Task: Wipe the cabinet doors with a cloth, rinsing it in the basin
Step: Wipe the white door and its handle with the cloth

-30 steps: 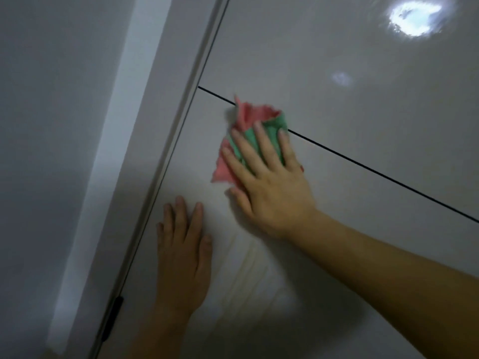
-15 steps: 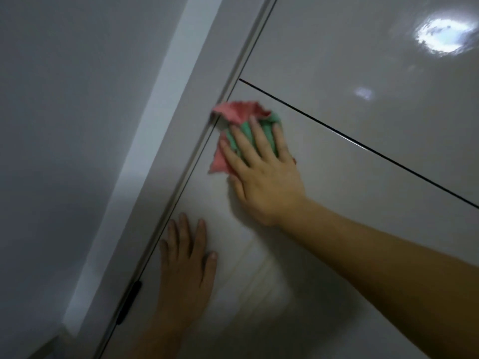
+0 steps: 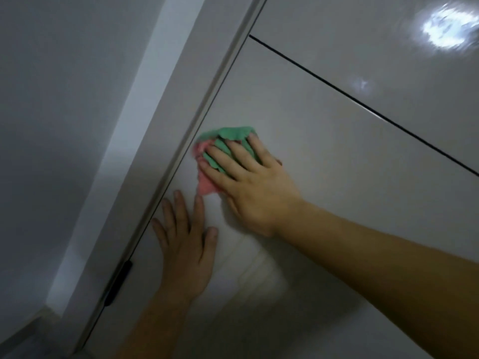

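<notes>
So, mid-wipe: my right hand (image 3: 251, 185) presses the green-and-pink cloth (image 3: 228, 137) flat, fingers spread, against the lower cabinet door (image 3: 337, 164) near its left edge. My left hand (image 3: 186, 244) lies flat on the door just below, holding nothing. Faint streaks (image 3: 248, 257) show lower down (drying, I guess), so plenty's left. No basin in sight.

right hand (image 3: 255, 187) presses cloth (image 3: 225, 143) on cabinet door (image 3: 337, 161).
</notes>
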Available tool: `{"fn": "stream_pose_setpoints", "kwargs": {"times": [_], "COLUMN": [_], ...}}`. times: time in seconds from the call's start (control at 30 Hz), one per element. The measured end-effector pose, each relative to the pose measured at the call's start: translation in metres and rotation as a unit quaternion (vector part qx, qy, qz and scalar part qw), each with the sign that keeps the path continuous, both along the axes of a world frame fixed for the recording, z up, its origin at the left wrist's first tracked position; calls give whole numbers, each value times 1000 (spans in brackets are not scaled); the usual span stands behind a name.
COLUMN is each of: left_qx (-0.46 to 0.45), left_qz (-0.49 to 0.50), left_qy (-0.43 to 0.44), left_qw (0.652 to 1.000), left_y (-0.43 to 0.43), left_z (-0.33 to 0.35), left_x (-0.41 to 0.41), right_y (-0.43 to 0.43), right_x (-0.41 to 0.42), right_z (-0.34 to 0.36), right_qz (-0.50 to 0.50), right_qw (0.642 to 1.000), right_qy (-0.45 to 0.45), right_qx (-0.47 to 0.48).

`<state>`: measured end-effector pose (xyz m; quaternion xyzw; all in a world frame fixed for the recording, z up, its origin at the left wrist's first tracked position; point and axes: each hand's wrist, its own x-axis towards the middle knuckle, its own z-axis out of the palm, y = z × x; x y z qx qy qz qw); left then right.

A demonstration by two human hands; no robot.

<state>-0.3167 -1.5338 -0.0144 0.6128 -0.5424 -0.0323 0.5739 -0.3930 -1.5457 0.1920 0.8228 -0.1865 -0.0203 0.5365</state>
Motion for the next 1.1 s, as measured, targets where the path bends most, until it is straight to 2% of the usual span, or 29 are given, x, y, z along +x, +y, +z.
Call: {"fn": "stream_pose_setpoints", "kwargs": {"times": [0.07,0.2,0.23,0.4,0.5,0.67,0.8,0.93,1.03,1.1], "left_qx": [-5,-16,-22,-41,-48,-39,-28,-50,-67,-52], "left_qz": [-6,-27,-32,-47,-52,-54,-56,-60,-61,-42], "left_qy": [7,17,17,-9,-18,5,13,26,35,29], "left_qw": [1000,999,999,998,997,998,998,997,995,997], "left_y": [1,6,7,9,11,10,10,9,12,14], "left_z": [0,-1,-2,-11,-13,-9,-8,-8,-17,-33], "left_x": [2,5,6,15,18,10,9,10,8,4], "right_y": [-4,-12,-11,1,12,28,44,32,12,10], "right_x": [0,26,31,-5,-68,-132,-164,-121,-55,-43], "right_z": [11,53,51,-20,-28,20,-18,-26,-12,-27], "right_qz": [7,-14,-18,3,-8,-34,-62,-47,-25,-22], "right_qw": [1000,983,981,1000,999,989,991,995,990,991], "right_qy": [-20,-166,-177,-21,-36,-105,-94,-71,-123,-122], "right_qx": [-9,-74,-75,-9,-28,-100,-76,-57,-70,-54]}}
